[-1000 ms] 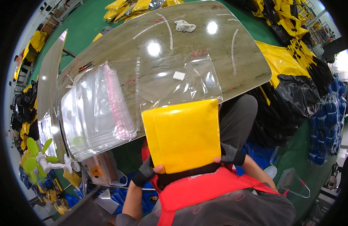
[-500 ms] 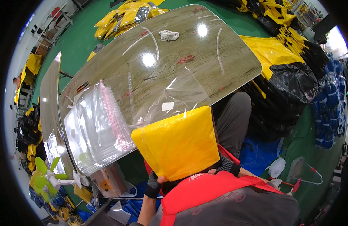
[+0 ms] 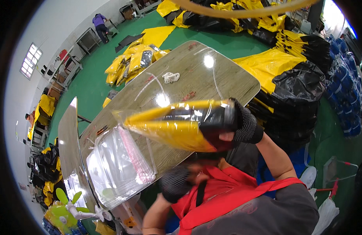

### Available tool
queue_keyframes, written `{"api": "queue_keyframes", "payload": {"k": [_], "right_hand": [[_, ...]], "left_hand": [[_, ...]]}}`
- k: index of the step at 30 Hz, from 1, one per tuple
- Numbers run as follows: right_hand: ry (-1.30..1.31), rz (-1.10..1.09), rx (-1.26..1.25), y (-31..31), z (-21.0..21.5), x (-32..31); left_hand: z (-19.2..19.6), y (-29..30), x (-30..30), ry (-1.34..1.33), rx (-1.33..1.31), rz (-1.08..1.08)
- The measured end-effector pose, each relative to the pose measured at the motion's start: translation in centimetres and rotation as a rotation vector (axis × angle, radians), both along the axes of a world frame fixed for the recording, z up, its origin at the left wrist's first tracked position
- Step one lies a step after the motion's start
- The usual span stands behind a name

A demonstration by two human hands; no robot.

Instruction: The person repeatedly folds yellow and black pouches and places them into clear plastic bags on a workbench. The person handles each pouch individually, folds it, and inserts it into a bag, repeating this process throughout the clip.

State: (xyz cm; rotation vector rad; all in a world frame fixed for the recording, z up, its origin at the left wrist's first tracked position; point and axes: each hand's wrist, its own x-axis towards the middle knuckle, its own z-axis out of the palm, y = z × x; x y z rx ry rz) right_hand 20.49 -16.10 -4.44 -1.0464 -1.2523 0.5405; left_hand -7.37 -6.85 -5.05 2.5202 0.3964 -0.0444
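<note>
A folded yellow and black thing, already inside a clear plastic bag (image 3: 177,125), is being held up above the table (image 3: 228,74). It is being gripped at its dark end by the right hand (image 3: 243,125), whose gloved fingers are closed around it. More empty clear bags (image 3: 118,168) are lying on the table, so more packing is probably waiting. The left hand (image 3: 175,184) is being blurred; whether its fingers are open cannot be told. What the yellow thing is cannot be made out.

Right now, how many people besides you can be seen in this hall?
2. One person in purple bends by a metal table at the far wall; another person shows partly at the left edge. Others may be hidden behind the piles.
</note>
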Motion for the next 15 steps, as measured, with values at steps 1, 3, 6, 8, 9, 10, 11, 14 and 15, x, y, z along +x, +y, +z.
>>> {"api": "queue_keyframes", "payload": {"k": [1,3,6,8,9,10,11,14,15], "right_hand": [[-0.208,-0.030,0.074,-0.3,-0.2,0.6],[-0.287,0.191,0.013,-0.2,0.2,1.3],[-0.001,0.099,-0.090,0.8,-1.4,-1.1],[-0.250,-0.108,-0.144,1.6,-5.7,-1.3],[-0.497,-0.280,-0.148,1.3,-7.7,-0.8],[-0.282,-0.303,-0.098,0.8,-7.4,-1.4],[-0.259,-0.310,-0.121,0.1,-6.9,-1.3],[0.163,-0.270,0.007,-1.5,-6.7,0.7],[0.345,-0.249,0.107,-2.0,-6.5,1.6]], "left_hand": [[2.4,1.2,0.0,-0.178,0.200,0.075],[6.2,3.9,3.2,-0.573,0.678,0.141],[6.0,7.4,5.6,-0.427,0.447,-0.022],[3.3,5.8,8.9,-0.657,0.430,-0.058],[4.2,3.7,11.0,-0.539,0.407,-0.087],[3.5,2.2,12.8,-0.610,0.372,-0.072],[2.2,1.5,13.9,-0.862,0.471,-0.151],[2.1,0.6,11.8,-1.106,0.282,0.342],[-0.1,2.4,11.5,-1.207,0.071,0.557]]}}
